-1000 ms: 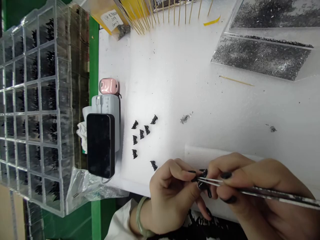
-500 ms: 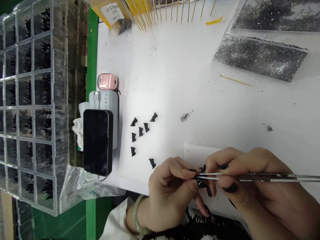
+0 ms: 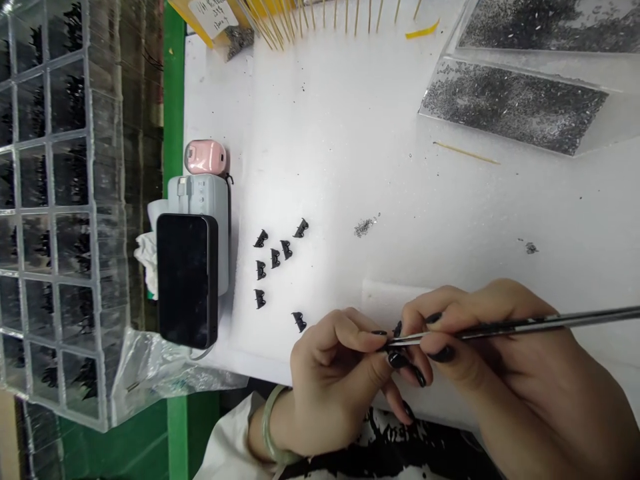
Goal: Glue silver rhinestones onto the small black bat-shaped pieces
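My right hand [image 3: 480,347] grips a pair of metal tweezers [image 3: 515,327] between thumb and fingers. Their tips meet the fingertips of my left hand [image 3: 340,380], which pinches a small dark piece that the fingers mostly hide. Left of my hands, several small black claw-like pieces [image 3: 275,258] lie on the white work surface [image 3: 340,147]. A little heap of tiny dark bits [image 3: 365,227] rests above my hands, and a smaller heap [image 3: 531,247] lies to the right.
A phone [image 3: 185,280] lies on a grey power bank [image 3: 223,233], beside a pink case [image 3: 206,157]. Clear compartment boxes [image 3: 47,140] stand at left. Thin sticks [image 3: 357,17] line the back. Bags of dark bits [image 3: 515,103] lie at upper right, near a loose wooden stick [image 3: 467,153].
The tweezers' arms have come closer together, and their rear end has tilted upward. My left hand keeps its pinch. The whole view has shifted slightly.
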Demonstrator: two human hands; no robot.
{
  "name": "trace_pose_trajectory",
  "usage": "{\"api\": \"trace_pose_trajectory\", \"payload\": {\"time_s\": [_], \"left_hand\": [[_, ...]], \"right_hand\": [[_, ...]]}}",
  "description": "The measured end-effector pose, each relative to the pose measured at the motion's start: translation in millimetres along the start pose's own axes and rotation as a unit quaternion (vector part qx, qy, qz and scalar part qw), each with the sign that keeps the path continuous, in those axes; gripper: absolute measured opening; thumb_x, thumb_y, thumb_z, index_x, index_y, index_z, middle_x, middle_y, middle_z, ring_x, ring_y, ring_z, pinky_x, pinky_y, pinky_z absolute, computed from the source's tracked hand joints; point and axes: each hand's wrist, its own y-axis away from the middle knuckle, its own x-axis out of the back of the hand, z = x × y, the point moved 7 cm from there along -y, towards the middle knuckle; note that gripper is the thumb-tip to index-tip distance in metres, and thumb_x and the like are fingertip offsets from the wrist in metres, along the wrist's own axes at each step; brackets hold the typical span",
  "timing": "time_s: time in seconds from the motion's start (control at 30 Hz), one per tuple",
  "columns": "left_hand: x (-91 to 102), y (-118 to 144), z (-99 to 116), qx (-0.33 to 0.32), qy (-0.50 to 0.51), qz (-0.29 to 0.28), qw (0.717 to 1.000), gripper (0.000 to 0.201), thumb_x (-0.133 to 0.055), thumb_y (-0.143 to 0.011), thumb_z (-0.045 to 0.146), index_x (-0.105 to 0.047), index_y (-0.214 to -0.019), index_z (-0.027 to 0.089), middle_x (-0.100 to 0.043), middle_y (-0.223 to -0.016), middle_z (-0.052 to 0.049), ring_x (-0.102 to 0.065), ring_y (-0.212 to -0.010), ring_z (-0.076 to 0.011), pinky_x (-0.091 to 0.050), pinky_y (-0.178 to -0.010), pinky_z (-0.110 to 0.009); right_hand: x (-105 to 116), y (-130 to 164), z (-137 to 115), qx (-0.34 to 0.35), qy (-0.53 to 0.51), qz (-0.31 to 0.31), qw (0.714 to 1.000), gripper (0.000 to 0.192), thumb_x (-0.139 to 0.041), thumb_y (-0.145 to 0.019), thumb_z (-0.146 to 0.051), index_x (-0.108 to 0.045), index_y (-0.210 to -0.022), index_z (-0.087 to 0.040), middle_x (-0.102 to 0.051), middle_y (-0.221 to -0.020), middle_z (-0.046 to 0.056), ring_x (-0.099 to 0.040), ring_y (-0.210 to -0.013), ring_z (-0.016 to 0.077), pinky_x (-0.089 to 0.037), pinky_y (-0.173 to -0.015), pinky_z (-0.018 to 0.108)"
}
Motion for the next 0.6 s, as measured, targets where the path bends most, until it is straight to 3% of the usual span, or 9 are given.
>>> {"api": "trace_pose_trajectory", "payload": {"time_s": [0.27, 0.4, 0.6], "left_hand": [[-0.5, 2.0, 1.2, 0.005, -0.013, -0.010, 1.000, 0.035, -0.060, -0.099, -0.010, -0.076, -0.111, 0.019, -0.078, -0.105, 0.002, -0.085, -0.087, -0.0194, -0.070, -0.061, -0.014], [-0.3, 2.0, 0.1, 0.008, -0.012, -0.010, 1.000, 0.035, -0.060, -0.099, -0.009, -0.076, -0.112, 0.019, -0.078, -0.105, 0.002, -0.085, -0.089, -0.0193, -0.070, -0.062, -0.015], [0.0, 3.1, -0.3, 0.006, -0.014, -0.010, 1.000, 0.034, -0.060, -0.100, -0.009, -0.076, -0.112, 0.019, -0.077, -0.104, 0.002, -0.085, -0.088, -0.0187, -0.070, -0.062, -0.015]], "right_hand": [[5.6, -1.2, 2.1, -0.031, -0.073, 0.047, 0.996, 0.010, -0.067, -0.106, -0.025, -0.066, -0.096, -0.030, -0.070, -0.086, -0.004, -0.072, -0.061, 0.0105, -0.065, -0.057, 0.018], [5.1, -0.2, 3.6, -0.023, -0.039, 0.034, 0.998, 0.013, -0.064, -0.106, -0.022, -0.065, -0.096, -0.030, -0.071, -0.084, -0.004, -0.071, -0.061, 0.0076, -0.062, -0.061, 0.012], [3.1, 2.9, 6.4, -0.037, -0.068, 0.002, 0.997, 0.015, -0.060, -0.110, -0.021, -0.064, -0.101, -0.032, -0.070, -0.086, -0.005, -0.071, -0.065, 0.0081, -0.062, -0.062, 0.014]]}}
